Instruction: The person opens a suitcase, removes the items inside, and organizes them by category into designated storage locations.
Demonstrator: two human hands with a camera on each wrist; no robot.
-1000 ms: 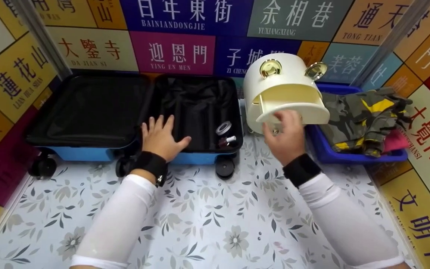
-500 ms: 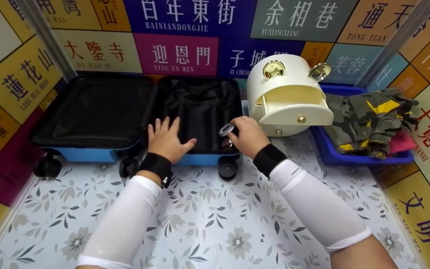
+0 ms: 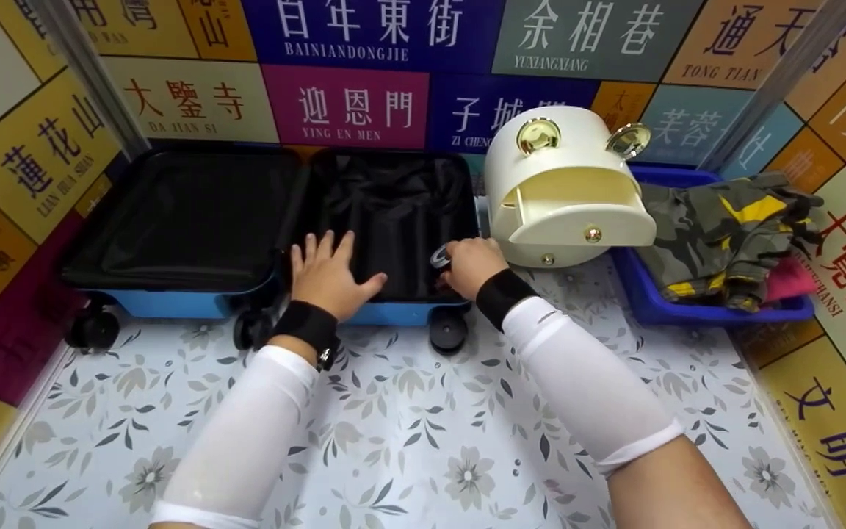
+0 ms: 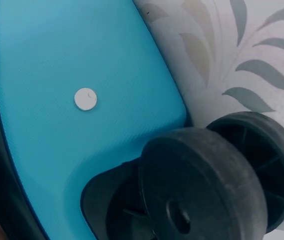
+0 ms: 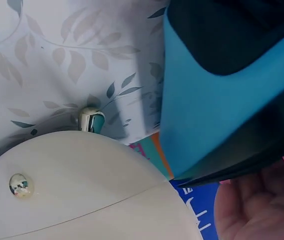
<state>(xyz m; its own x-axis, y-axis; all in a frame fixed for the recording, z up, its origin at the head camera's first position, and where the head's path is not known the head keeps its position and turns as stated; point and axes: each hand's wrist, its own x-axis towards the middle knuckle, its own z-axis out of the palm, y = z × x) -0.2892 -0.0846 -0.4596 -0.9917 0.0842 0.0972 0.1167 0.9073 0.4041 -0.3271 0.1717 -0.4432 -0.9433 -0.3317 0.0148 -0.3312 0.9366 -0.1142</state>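
Observation:
An opened blue suitcase [image 3: 195, 303] lies with both black-lined halves upward. My left hand [image 3: 331, 279], fingers spread, rests over the near edge of its right half, by the middle. My right hand [image 3: 473, 266] reaches over that half's right side with its fingers bent down. Just left of its fingers a silvery ring-shaped item [image 3: 439, 256] shows in part. What is under the right fingertips is hidden in the head view; a bit of pink shows by the fingers [image 5: 261, 205] in the right wrist view. Beside this hand stands a cream drawer box [image 3: 562, 154] with its upper drawer [image 3: 577, 226] pulled out.
A blue bin [image 3: 695, 316] holding camouflage clothing [image 3: 746, 228] and something pink [image 3: 790, 279] stands at the right. Black wheels [image 3: 448, 330] stick out at the suitcase's near side. Walls with printed signs close off the back and sides. The floral surface [image 3: 393, 441] spreads in front.
My right hand has moved left from the drawer front to the suitcase's right side, then slightly further in and down. The left hand keeps its place on the suitcase edge.

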